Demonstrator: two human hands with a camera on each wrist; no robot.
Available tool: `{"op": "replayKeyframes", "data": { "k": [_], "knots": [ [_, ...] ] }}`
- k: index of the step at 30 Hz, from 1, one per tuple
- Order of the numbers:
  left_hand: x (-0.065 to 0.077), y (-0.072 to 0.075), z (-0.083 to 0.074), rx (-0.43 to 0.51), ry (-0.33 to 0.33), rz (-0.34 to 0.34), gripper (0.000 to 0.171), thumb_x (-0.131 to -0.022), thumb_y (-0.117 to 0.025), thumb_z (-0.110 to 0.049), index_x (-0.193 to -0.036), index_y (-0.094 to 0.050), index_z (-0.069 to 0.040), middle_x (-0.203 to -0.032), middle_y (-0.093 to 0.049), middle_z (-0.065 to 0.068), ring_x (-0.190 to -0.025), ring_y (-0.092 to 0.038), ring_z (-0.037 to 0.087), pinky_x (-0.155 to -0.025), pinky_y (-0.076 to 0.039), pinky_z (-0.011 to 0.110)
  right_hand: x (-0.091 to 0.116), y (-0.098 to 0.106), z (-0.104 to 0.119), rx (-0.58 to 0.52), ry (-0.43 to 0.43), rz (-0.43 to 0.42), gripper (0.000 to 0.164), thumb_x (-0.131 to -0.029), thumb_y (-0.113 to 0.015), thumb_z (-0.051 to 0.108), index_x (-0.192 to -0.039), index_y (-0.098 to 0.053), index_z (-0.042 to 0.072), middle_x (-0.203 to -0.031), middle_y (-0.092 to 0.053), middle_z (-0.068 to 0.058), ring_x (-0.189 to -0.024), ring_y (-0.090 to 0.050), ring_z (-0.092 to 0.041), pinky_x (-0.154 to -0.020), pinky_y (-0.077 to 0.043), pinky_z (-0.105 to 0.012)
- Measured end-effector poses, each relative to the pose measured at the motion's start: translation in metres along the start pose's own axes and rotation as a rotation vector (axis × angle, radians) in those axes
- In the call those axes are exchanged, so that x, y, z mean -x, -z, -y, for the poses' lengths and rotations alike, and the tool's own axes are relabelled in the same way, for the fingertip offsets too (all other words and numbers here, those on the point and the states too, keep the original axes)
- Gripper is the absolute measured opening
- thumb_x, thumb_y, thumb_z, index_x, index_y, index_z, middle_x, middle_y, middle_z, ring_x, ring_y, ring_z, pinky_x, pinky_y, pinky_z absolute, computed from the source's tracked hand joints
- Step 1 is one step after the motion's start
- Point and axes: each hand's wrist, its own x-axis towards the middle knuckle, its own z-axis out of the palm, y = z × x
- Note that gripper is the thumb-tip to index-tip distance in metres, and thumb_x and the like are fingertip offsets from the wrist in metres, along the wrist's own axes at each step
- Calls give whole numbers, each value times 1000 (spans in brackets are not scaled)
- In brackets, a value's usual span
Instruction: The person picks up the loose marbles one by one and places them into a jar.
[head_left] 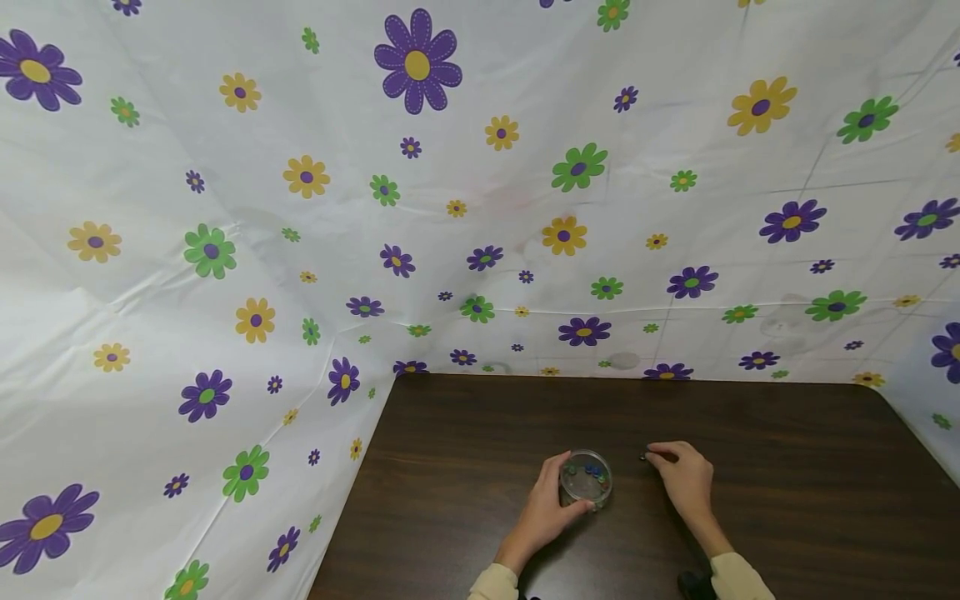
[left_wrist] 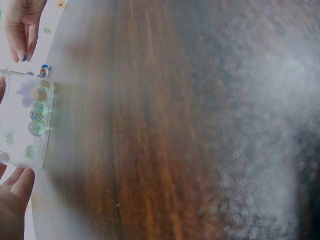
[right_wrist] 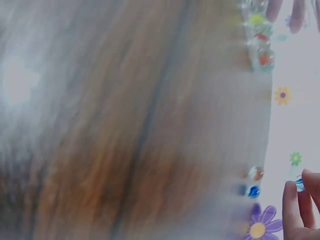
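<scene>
A clear round container (head_left: 579, 487) with several glass marbles at its bottom stands on the table. My left hand (head_left: 542, 510) grips it from the left side, thumb at the near side and fingers round the far side. To the right of it, my right hand (head_left: 684, 482) pinches a bluish clear marble (right_wrist: 300, 184) between thumb and fingertips. An orange-and-white marble (right_wrist: 256, 173) and a blue marble (right_wrist: 254, 191) lie on the table close to those fingertips. Through the container's wall, the left wrist view shows a green-tinted marble (left_wrist: 36, 127) among the others.
The dark wood table (head_left: 450, 450) reaches back to a white flower-print sheet (head_left: 480, 167), which hangs behind it and along the left side. A small dark object (head_left: 696, 585) shows at the right wrist by the cuff.
</scene>
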Motion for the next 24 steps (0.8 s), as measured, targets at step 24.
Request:
{"op": "replayKeyframes", "data": {
  "k": [24],
  "knots": [
    [0, 0, 1, -6, -9, 10, 81, -93, -80, -36, -158, -37, -12, -153, -45, 3, -137, -50, 23, -108, -45, 39, 21, -10, 58, -194, 28, 79, 12, -80, -87, -2, -87, -81, 6, -90, -74, -5, -81, -66, -3, -71, -45, -7]
  ]
}}
